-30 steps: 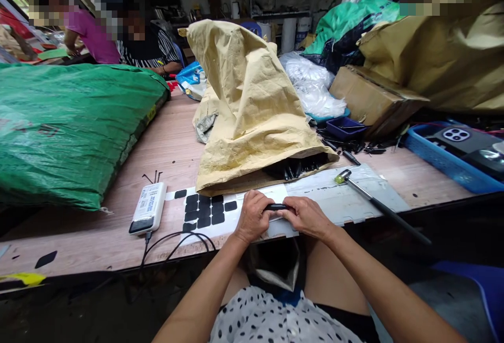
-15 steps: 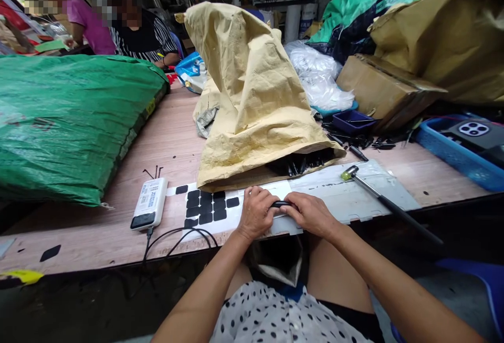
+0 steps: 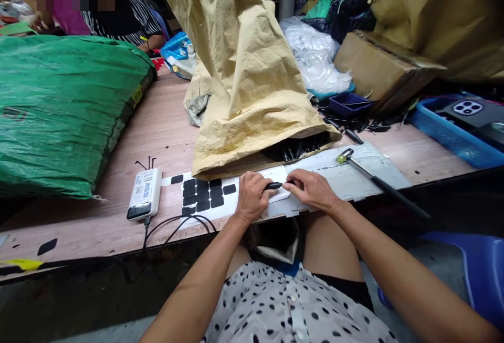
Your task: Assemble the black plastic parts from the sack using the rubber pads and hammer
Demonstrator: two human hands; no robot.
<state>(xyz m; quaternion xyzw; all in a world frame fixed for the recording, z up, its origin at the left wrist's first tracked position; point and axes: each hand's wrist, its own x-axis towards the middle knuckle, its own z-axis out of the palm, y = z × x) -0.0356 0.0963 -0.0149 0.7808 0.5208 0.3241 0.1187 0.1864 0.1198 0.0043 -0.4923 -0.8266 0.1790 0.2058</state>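
My left hand [image 3: 252, 195] is closed around a slim black pen-like tube [image 3: 273, 186], whose tapered end sticks out to the right past my fingers. Just beyond that tip, my right hand [image 3: 311, 189] is pinched closed. Something small and dark shows between its fingertips, too little of it to name. Both hands are low over a pale board [image 3: 362, 175] at the table's near edge. Behind them the mouth of a big tan sack [image 3: 252, 85] lies open, with several black tubes [image 3: 297, 149] inside. A sheet of black rounded-square stickers [image 3: 202, 196] lies left of my left hand.
Right of my hands lies a hammer [image 3: 378, 185], its handle jutting past the table edge. A white power bank [image 3: 145, 195] with a cable and a green sack [image 3: 66, 117] are on the left. A blue basket [image 3: 452, 135] stands right; a co-worker [image 3: 126, 17] sits across.
My hands have drawn apart slightly; the black tube stays in my left hand and a gap shows between its tip and my right fingers. The camera view has tilted down.
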